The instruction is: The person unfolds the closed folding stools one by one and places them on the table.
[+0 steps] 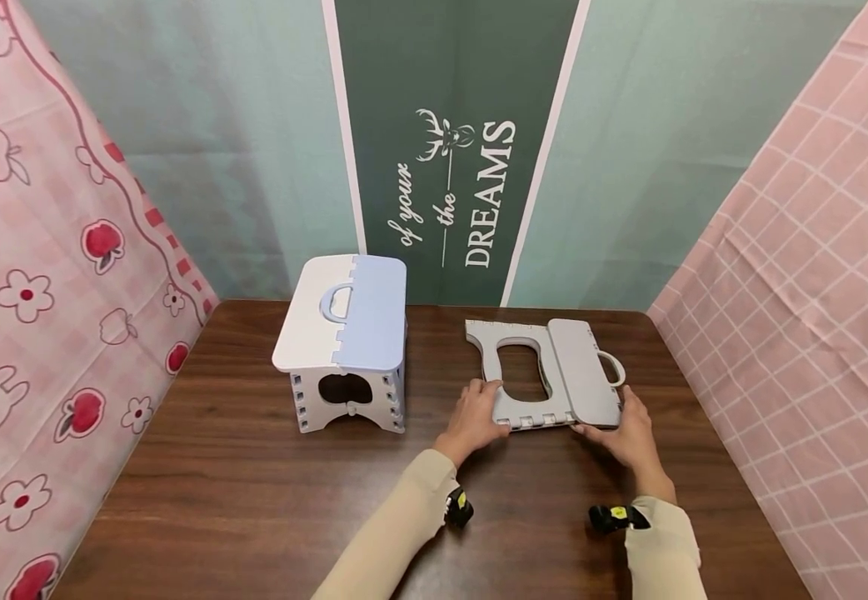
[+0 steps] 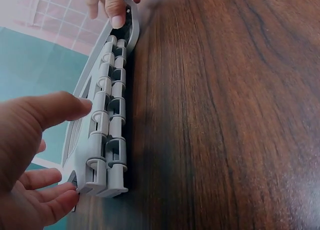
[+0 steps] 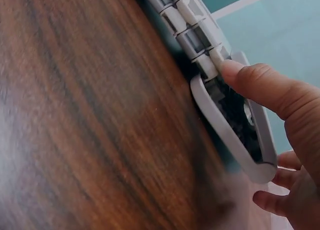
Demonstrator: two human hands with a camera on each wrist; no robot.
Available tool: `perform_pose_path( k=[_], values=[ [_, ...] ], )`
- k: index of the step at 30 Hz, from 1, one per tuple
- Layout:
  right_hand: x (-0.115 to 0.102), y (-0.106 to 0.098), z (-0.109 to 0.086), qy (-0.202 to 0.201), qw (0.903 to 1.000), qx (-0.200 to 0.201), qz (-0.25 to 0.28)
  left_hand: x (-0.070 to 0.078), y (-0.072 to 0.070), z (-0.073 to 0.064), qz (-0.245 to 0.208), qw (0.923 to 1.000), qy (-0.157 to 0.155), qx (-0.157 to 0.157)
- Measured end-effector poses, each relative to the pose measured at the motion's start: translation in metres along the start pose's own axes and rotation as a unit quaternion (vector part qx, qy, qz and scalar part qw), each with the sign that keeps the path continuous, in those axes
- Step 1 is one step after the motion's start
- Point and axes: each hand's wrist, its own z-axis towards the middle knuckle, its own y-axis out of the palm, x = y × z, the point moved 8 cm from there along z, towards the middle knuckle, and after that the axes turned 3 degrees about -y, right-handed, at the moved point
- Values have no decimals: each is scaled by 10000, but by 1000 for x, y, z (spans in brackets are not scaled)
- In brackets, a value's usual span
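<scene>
A grey folding step stool (image 1: pixel 586 375) lies folded flat on the table, its carry handle pointing right. My left hand (image 1: pixel 473 421) holds the near left corner, by the leg end; in the left wrist view the thumb (image 2: pixel 62 109) lies over the hinged near edge and the fingers (image 2: pixel 52 202) bend against the end. The right hand (image 1: pixel 632 433) grips the near right corner at the seat end. Its thumb (image 3: pixel 255 83) presses the edge in the right wrist view, with the other fingers round the far side of the seat panel (image 3: pixel 225 125).
A second folding step stool (image 1: pixel 344 325), white and light blue, stands unfolded to the left. The brown wooden table (image 1: pixel 202 500) ends at a green curtain (image 1: pixel 246 167) behind. Pink patterned cloths hang on the left (image 1: pixel 44 275) and right (image 1: pixel 801 250).
</scene>
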Motion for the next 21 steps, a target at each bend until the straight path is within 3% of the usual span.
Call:
perform_pose_path(
  k=[6, 13, 21],
  values=[
    [10, 7, -5, 489, 9986, -220, -39, -4, 2, 2, 197, 9992, -345, -55],
    [15, 11, -9, 701, 9973, 55, -204, -3, 2, 2, 725, 9971, -209, 56],
    [15, 11, -9, 871, 9959, 123, -186, -7, 1, 2, 689, 9973, -243, 62]
  ],
)
